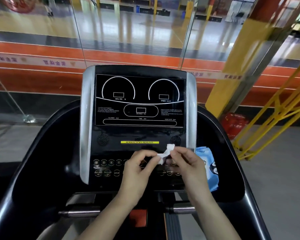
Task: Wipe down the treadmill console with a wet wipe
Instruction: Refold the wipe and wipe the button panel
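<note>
The black treadmill console (139, 101) stands straight ahead, with a dark display above and rows of round buttons (107, 168) below. Both hands are raised in front of the button panel. A small crumpled white wet wipe (166, 152) stretches between them. My left hand (139, 168) pinches its lower left end with thumb and fingertips. My right hand (187, 163) pinches its upper right part. The hands hide the middle buttons. The wipe is not touching the console.
A blue wet wipe pack (209, 168) lies in the console's right side tray, behind my right hand. Silver handlebars (80, 213) stick out below the console. Yellow railing (270, 122) and a red object (234, 123) stand to the right.
</note>
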`<state>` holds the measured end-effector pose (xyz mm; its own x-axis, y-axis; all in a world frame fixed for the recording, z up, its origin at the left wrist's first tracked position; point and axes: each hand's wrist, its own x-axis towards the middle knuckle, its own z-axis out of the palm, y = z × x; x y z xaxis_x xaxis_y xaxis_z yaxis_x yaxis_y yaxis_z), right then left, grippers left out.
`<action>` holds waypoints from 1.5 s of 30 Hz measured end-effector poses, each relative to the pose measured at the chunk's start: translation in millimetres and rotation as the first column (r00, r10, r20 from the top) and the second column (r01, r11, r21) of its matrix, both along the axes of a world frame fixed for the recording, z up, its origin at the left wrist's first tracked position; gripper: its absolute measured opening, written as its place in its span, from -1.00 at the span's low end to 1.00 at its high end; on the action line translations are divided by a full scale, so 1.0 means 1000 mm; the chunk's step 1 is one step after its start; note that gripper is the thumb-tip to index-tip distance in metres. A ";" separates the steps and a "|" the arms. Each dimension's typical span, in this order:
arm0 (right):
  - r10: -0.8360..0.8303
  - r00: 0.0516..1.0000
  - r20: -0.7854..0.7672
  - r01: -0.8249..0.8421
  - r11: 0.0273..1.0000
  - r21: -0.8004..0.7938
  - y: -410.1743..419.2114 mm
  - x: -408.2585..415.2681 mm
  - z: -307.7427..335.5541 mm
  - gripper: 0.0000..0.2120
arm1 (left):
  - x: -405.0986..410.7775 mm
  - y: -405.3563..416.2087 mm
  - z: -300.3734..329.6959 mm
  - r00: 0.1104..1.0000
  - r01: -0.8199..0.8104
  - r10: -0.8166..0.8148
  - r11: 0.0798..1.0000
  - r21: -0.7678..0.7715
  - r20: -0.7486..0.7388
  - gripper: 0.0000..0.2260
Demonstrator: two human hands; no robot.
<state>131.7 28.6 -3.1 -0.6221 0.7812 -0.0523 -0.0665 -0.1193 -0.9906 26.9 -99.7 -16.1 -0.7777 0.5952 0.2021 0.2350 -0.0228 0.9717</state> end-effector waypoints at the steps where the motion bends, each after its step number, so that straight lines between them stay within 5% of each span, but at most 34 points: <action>1: 0.017 1.000 0.011 -0.018 0.998 0.053 0.002 0.004 -0.002 -0.88 | 0.005 0.004 0.002 0.998 -0.007 0.005 1.000 0.019 0.068 -0.88; 7: 0.013 0.996 0.083 -0.034 0.965 0.262 0.002 0.020 -0.016 -0.85 | 0.022 0.018 -0.002 0.970 -0.070 0.046 0.993 0.092 0.240 -0.91; 17: 0.126 0.990 0.058 -0.135 0.966 0.218 -0.002 0.037 -0.035 -0.85 | 0.048 0.016 -0.010 0.945 -0.048 0.040 0.999 0.017 0.326 -0.90; 33: 0.085 0.996 0.010 -0.086 0.983 0.163 0.013 0.047 -0.050 -0.83 | 0.054 0.034 -0.022 0.915 0.010 -0.007 1.000 -0.005 0.403 -0.86; 45: 0.009 0.999 0.047 -0.016 0.989 0.150 0.048 0.049 -0.051 -0.84 | 0.024 0.025 -0.031 0.868 -0.213 0.189 0.977 0.000 0.459 -0.84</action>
<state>181.1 77.0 -53.9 -0.6318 0.7743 0.0362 -0.0198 0.0306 -0.9993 51.3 -74.7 -47.1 -0.8923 0.4150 -0.1778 -0.2273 -0.0725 0.9711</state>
